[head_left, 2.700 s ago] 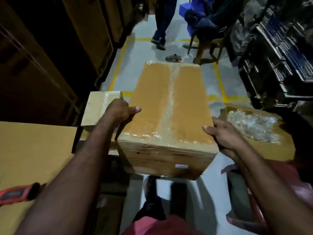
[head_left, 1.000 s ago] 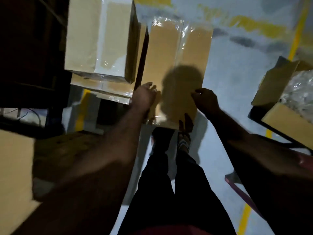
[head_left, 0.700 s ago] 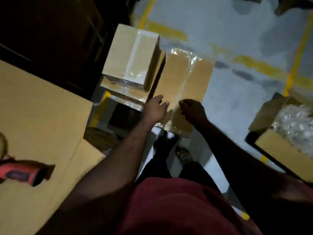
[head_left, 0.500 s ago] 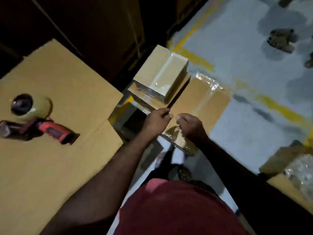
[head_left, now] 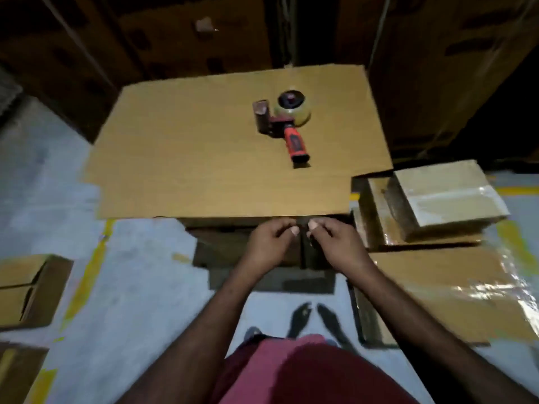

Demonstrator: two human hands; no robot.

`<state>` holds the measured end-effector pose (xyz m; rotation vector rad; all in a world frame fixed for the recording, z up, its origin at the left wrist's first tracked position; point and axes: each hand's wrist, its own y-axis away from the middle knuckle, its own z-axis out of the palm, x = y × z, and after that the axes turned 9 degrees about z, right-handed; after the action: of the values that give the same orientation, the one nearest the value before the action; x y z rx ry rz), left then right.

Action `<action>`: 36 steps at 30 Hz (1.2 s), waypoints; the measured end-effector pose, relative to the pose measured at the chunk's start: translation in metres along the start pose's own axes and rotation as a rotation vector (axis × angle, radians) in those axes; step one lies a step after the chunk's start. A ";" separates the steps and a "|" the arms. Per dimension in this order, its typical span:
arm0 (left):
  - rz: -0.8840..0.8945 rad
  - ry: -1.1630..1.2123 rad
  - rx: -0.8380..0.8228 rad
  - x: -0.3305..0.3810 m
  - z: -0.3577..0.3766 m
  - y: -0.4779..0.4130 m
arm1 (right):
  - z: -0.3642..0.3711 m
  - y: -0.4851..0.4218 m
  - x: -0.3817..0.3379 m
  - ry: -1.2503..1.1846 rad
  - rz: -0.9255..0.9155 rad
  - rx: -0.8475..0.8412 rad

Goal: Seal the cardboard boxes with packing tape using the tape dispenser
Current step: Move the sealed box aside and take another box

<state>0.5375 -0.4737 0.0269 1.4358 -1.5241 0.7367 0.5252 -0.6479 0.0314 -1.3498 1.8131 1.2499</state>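
A person's left hand [head_left: 269,243] and right hand [head_left: 339,243] hover close together at the near edge of a cardboard sheet [head_left: 189,158], fingers curled; whether either holds anything cannot be told. The dispenser [head_left: 284,121] lies on the sheet, well beyond both hands, red handle toward the person. Taped boxes [head_left: 446,196] sit at right.

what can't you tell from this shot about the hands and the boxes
Head view only:
- Whether the left hand or right hand pinches anything: dim, blurred.
- What lies under the cardboard sheet: the sheet covers it.
- The left box contents: cut by the left edge.
- The tape dispenser tape end: too small.
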 end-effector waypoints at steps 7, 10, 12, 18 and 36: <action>-0.149 0.073 0.275 -0.060 -0.110 0.076 | 0.108 0.009 -0.072 0.089 -0.136 -0.199; -0.190 0.066 0.410 -0.089 -0.170 0.120 | 0.174 0.025 -0.104 0.151 -0.194 -0.306; -0.249 0.091 0.506 -0.110 -0.208 0.153 | 0.221 0.039 -0.123 0.179 -0.224 -0.379; -0.401 0.140 0.816 -0.184 -0.287 0.272 | 0.369 0.099 -0.162 0.244 -0.263 -0.673; -0.967 0.297 1.724 -0.257 -0.272 0.560 | 0.626 0.276 -0.146 0.685 -0.454 -1.447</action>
<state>0.0287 -0.0340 -0.0021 2.6378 0.5421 1.5477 0.2580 -0.0025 -0.0094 -2.9840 0.5200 2.0264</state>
